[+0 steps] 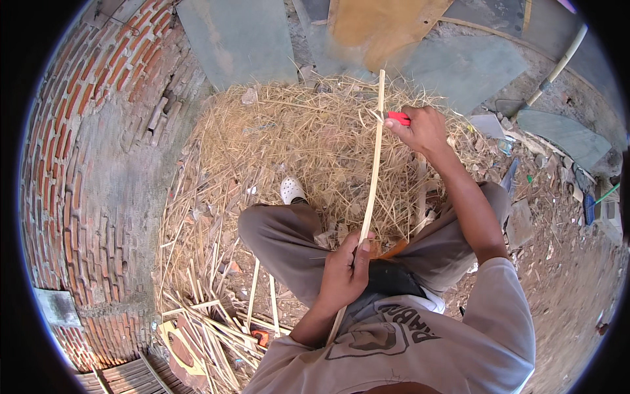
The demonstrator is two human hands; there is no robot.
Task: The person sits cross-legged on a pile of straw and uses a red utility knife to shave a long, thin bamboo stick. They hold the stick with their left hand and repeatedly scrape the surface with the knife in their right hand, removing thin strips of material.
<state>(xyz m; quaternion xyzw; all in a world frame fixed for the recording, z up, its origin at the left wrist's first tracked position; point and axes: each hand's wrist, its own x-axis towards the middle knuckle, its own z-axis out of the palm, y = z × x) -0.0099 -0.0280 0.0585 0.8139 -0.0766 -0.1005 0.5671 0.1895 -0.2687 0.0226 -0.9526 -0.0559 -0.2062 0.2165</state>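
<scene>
A long, pale strip of bamboo or wood [373, 180] slants away from my lap, its far end above the heap of shavings. My left hand [344, 272] is closed around its near part, close to my waist, and the tail runs back past my forearm. With my arm stretched forward, my right hand [425, 129] grips a red-handled knife [398, 118]. The blade meets the strip near its far end and is mostly hidden there. Thin curled shavings [369, 114] cling to the strip at that spot.
A wide heap of straw-coloured shavings [295, 131] lies before my crossed legs. Cut strips [216, 328] are piled at lower left, beside a brick wall [85, 217]. Grey sheets [239, 43] and a brown board [374, 29] lie at the far side. Rubble [558, 174] is scattered at right.
</scene>
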